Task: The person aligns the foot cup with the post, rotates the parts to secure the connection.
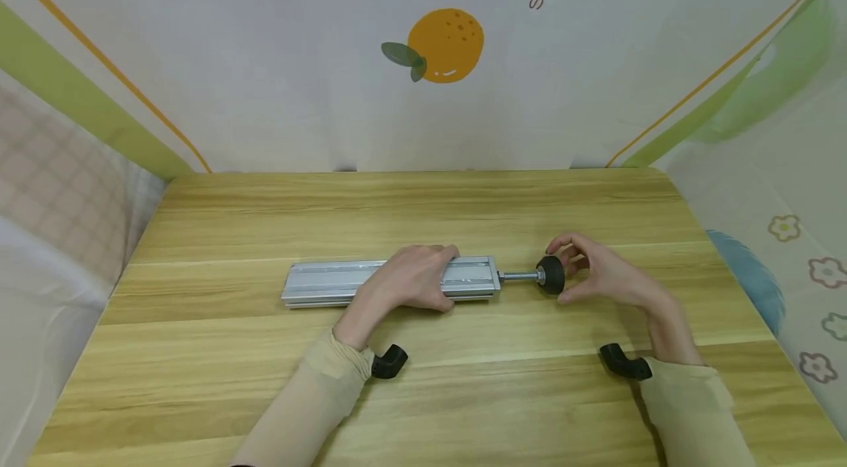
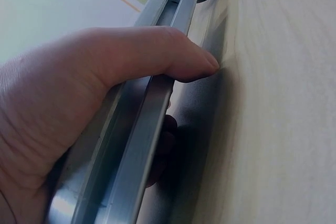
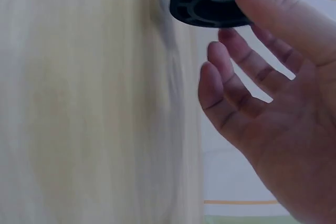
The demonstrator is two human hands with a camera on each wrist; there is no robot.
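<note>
A long aluminum profile (image 1: 331,282) lies crosswise over the table, slightly raised in the left wrist view, where a dark shadow shows below it. My left hand (image 1: 415,277) grips it from above near its right half, thumb on the near side and fingers over the far side. From its right end cap projects a threaded rod (image 1: 520,276) with a nut, ending in a black leveling foot (image 1: 551,275). Around the rim of this foot, my right hand (image 1: 605,272) curls its thumb and fingers. Its hollow underside (image 3: 210,1) faces the palm in the right wrist view.
The wood-grain table (image 1: 463,393) spans the view. Behind it hangs a white cloth (image 1: 278,84) with fruit prints, and more printed cloth (image 1: 748,180) borders the right side. Black curved mounts (image 1: 390,362) stick out from both sleeves.
</note>
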